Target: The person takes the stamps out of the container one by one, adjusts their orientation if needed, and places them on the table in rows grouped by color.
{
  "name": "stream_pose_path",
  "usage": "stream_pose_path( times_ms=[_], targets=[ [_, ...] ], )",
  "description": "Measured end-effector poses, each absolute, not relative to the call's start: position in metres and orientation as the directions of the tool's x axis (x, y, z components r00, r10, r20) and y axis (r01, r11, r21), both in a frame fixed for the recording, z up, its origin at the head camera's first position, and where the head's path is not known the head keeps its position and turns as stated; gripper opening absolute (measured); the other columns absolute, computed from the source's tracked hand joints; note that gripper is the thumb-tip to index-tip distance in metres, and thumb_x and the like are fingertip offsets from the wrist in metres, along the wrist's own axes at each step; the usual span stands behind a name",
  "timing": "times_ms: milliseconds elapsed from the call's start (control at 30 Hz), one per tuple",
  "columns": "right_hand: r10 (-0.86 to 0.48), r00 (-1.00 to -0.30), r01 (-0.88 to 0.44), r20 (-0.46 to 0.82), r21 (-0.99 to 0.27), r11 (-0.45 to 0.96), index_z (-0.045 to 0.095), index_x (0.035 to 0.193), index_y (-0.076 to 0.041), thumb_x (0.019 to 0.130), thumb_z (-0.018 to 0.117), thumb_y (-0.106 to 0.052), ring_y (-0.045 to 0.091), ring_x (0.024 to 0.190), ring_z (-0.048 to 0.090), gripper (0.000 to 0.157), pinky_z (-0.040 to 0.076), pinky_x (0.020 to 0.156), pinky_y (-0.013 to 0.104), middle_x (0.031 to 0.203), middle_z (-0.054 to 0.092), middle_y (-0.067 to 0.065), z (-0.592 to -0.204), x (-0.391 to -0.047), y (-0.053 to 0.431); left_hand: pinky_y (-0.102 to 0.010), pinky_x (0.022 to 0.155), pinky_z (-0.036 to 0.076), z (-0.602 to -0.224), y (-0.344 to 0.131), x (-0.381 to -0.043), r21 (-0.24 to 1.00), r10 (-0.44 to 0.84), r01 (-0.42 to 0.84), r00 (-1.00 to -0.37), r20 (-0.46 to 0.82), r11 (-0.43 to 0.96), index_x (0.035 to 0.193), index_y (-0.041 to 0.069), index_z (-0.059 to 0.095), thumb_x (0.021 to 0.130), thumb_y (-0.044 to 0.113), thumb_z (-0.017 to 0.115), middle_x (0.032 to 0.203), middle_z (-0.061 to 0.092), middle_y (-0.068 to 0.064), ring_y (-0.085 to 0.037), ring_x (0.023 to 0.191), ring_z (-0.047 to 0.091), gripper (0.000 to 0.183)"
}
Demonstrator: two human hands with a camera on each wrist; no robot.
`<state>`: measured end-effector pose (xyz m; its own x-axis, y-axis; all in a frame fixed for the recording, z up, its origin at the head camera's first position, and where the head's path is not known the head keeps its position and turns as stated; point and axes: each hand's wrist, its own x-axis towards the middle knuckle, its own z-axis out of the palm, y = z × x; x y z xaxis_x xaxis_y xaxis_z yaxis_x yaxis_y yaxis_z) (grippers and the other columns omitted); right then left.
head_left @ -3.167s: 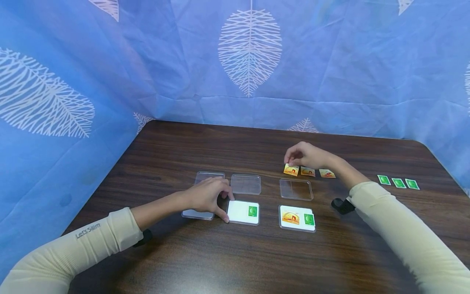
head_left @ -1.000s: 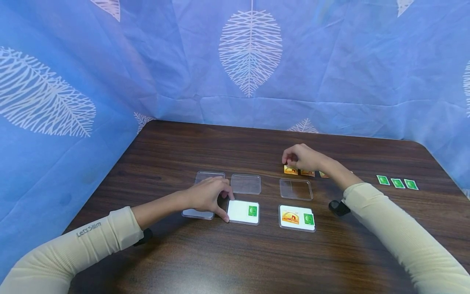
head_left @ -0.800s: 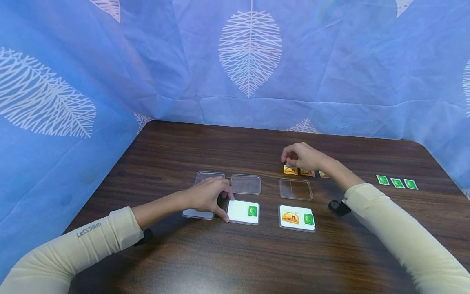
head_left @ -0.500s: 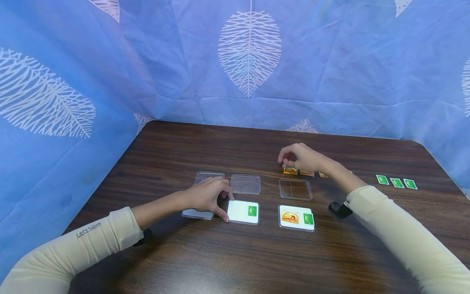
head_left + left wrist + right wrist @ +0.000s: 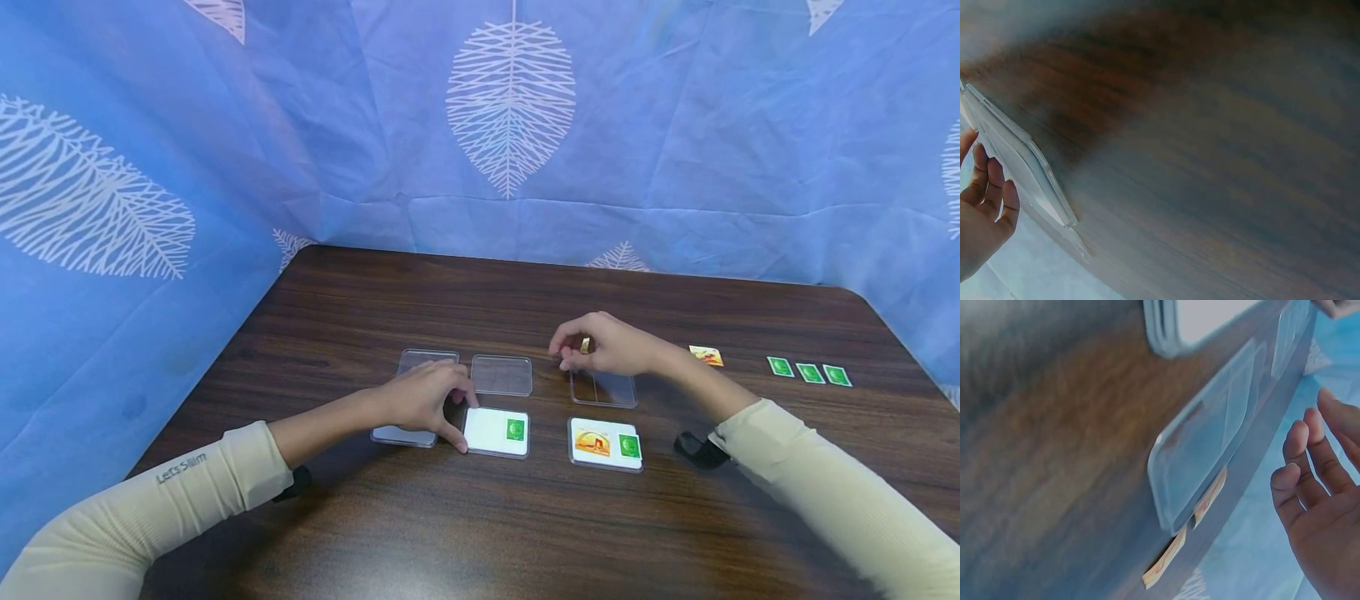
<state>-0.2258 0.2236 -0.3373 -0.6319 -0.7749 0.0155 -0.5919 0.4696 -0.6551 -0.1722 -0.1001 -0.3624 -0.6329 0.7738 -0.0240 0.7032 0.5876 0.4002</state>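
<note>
A white card point(image 5: 491, 432) with a small green stamp point(image 5: 515, 430) sits on a clear plastic case at the middle front. My left hand point(image 5: 416, 400) grips its left side, thumb at the near corner and forefinger at the far one. My right hand point(image 5: 600, 343) hovers over the far edge of a clear case point(image 5: 615, 390), thumb and forefinger bent close together. A bit of orange stamp point(image 5: 585, 344) shows inside that finger loop; I cannot tell if it is pinched. Two orange stamps point(image 5: 1210, 497) lie behind the case in the right wrist view.
Right of it, another white card point(image 5: 611, 458) carries an orange stamp point(image 5: 592, 442) and a green one. Clear cases point(image 5: 502, 375) lie behind and beneath my left hand. One orange stamp point(image 5: 707, 356) and three green stamps point(image 5: 810, 373) lie at right. A blue curtain point(image 5: 675, 125) hangs behind the table.
My right hand has shifted left and nearer to me, from over the orange stamps to above the clear case. An orange stamp right of the forearm now shows. The left hand stays in place.
</note>
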Motion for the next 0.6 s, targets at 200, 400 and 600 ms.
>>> stream_pose_path(
  times_ms=[200, 400, 600],
  targets=[
    [-0.795, -0.606, -0.597, 0.001, -0.661, 0.455, 0.072, 0.108, -0.002, 0.097, 0.069, 0.001, 0.013, 0.078, 0.056, 0.012, 0.047, 0.067, 0.029, 0.087, 0.062, -0.003, -0.336, -0.213, 0.215, -0.025, 0.074, 0.037, -0.363, -0.099, -0.173, 0.397, 0.775, 0.704, -0.632, -0.028, 0.589, 0.102, 0.011, 0.078, 0.070, 0.040, 0.097, 0.084, 0.054, 0.006, -0.008, 0.080, 0.041, 0.048],
    [-0.821, -0.572, -0.614, 0.002, -0.664, 0.426, 0.073, 0.107, -0.002, 0.096, 0.072, -0.001, 0.010, 0.076, 0.053, 0.011, 0.048, 0.066, 0.028, 0.088, 0.062, -0.005, -0.339, -0.203, 0.207, -0.025, 0.074, 0.037, -0.363, -0.099, -0.174, 0.396, 0.774, 0.703, -0.632, -0.034, 0.591, 0.102, 0.011, 0.077, 0.070, 0.041, 0.097, 0.084, 0.053, 0.006, -0.008, 0.080, 0.041, 0.048],
    [-0.845, -0.534, -0.628, -0.005, -0.668, 0.400, 0.074, 0.107, -0.004, 0.094, 0.075, -0.003, 0.008, 0.076, 0.054, 0.013, 0.047, 0.066, 0.027, 0.088, 0.062, -0.006, -0.343, -0.198, 0.197, -0.024, 0.074, 0.037, -0.363, -0.099, -0.174, 0.396, 0.771, 0.698, -0.636, -0.041, 0.597, 0.102, 0.011, 0.078, 0.070, 0.041, 0.096, 0.085, 0.054, 0.006, -0.008, 0.080, 0.041, 0.048]
  ],
)
